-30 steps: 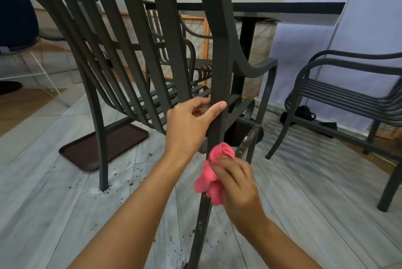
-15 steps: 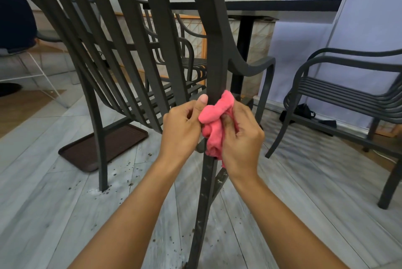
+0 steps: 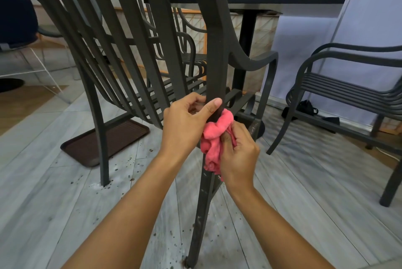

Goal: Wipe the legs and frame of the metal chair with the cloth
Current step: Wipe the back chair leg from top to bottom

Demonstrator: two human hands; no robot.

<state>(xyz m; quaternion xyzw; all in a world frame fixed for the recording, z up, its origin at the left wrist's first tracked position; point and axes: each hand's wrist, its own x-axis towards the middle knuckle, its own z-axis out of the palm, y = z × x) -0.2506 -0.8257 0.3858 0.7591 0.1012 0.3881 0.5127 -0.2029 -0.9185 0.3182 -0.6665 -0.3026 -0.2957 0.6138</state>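
Observation:
A dark metal chair (image 3: 214, 55) with slatted back fills the middle of the view, seen from behind. Its near rear leg runs down to the floor and shows pale specks low down. My left hand (image 3: 185, 123) grips this leg about seat height, thumb across its front. Just below and to the right, my right hand (image 3: 238, 155) holds a bunched pink cloth (image 3: 214, 138) wrapped against the same leg. The leg behind the cloth is hidden.
A second dark metal chair (image 3: 348, 94) stands at the right. A black table (image 3: 261, 0) on a post stands behind the near chair. A brown tray (image 3: 104, 142) lies on the grey plank floor at left. Dark crumbs dot the floor around the legs.
The pink cloth went up the leg to my left thumb half a second ago, then slid back down a little. My left hand stayed on the leg.

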